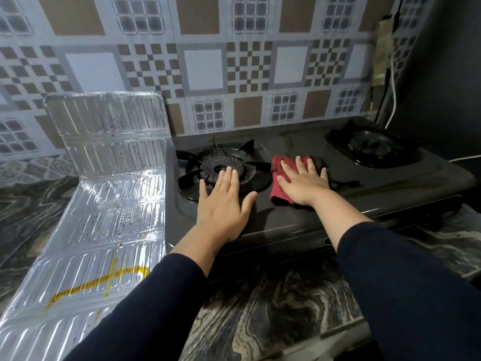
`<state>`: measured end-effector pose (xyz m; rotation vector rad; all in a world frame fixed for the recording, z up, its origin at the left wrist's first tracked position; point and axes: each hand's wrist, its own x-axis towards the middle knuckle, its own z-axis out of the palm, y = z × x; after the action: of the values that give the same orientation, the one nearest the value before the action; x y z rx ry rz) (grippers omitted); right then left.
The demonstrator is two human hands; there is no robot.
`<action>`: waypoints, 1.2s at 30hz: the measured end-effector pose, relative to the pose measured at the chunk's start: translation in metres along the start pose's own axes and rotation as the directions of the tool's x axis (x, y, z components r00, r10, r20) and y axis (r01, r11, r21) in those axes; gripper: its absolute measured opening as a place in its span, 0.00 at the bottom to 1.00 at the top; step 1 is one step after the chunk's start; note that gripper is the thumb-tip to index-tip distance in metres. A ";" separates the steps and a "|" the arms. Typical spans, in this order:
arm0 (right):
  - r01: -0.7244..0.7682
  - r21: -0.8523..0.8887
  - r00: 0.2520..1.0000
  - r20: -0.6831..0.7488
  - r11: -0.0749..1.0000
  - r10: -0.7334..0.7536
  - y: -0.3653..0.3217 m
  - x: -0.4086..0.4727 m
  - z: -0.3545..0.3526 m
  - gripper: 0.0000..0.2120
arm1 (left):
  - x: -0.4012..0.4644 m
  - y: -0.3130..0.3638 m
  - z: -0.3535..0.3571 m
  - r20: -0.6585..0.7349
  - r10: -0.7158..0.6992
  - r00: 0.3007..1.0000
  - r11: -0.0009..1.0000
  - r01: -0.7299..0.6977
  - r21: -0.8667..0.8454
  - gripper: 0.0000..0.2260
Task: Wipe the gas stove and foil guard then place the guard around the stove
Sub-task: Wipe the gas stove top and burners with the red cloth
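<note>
Stove [299, 217] on bench [273, 308], centre | right hand [303, 182] flat, fingers spread, pressing red cloth [279, 178] between burners | left hand [223, 204] open, bracing beside left burner [223, 168] | guard [104, 204] lying left, stained | advice: firm overlapping strokes, work around grates.

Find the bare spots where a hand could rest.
Free: the stove top between the two burners, behind the cloth, and the counter in front. Crowded: the left burner under the left hand; the foil guard fills the left.
</note>
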<state>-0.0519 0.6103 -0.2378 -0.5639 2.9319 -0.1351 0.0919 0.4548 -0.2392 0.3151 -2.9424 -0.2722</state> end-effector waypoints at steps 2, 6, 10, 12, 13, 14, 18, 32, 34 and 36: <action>0.041 -0.005 0.999 -0.003 0.999 -0.041 -0.005 0.013 -0.003 0.27 | 0.004 0.003 -0.002 -0.027 -0.036 0.999 0.999 0.036 0.011 0.31; 0.154 -0.007 0.988 0.027 0.988 -0.153 -0.001 0.026 -0.007 0.26 | 0.028 0.015 -0.012 -0.009 -0.105 0.994 0.994 0.105 0.000 0.29; 0.263 -0.023 0.964 0.036 0.964 -0.262 0.013 0.038 -0.008 0.26 | 0.073 0.029 -0.011 0.041 -0.170 0.985 0.986 0.170 0.001 0.29; 0.313 -0.026 0.949 0.040 0.949 -0.312 0.018 0.048 -0.010 0.25 | 0.095 0.036 -0.008 0.081 -0.205 0.975 0.978 0.207 -0.013 0.30; 0.335 -0.033 0.942 0.042 0.942 -0.333 0.020 0.054 -0.010 0.25 | 0.105 0.039 -0.006 0.097 -0.218 0.971 0.975 0.221 -0.015 0.30; 0.352 -0.043 0.936 0.041 0.935 -0.350 0.021 0.061 -0.011 0.25 | 0.115 0.041 -0.005 0.109 -0.230 0.967 0.972 0.233 -0.016 0.31; 0.380 -0.049 0.925 0.025 0.924 -0.379 0.019 0.095 -0.014 0.24 | 0.151 0.043 0.000 0.134 -0.278 0.951 0.960 0.282 -0.007 0.33; 0.385 -0.031 0.923 0.043 0.922 -0.383 -0.029 0.229 -0.034 0.27 | 0.167 0.036 0.020 0.079 -0.290 0.954 0.955 0.283 0.087 0.34; 0.379 -0.037 0.925 0.042 0.924 -0.378 -0.033 0.235 -0.035 0.27 | 0.167 0.036 0.019 0.080 -0.291 0.954 0.955 0.285 0.080 0.34; 0.377 -0.036 0.926 0.047 0.926 -0.375 -0.033 0.232 -0.035 0.28 | 0.166 0.037 0.018 0.087 -0.294 0.952 0.955 0.288 0.072 0.34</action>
<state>-0.2584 0.4945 -0.2306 -1.1195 2.7587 -0.0997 -0.0787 0.4558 -0.2250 0.7685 -2.9957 -0.2440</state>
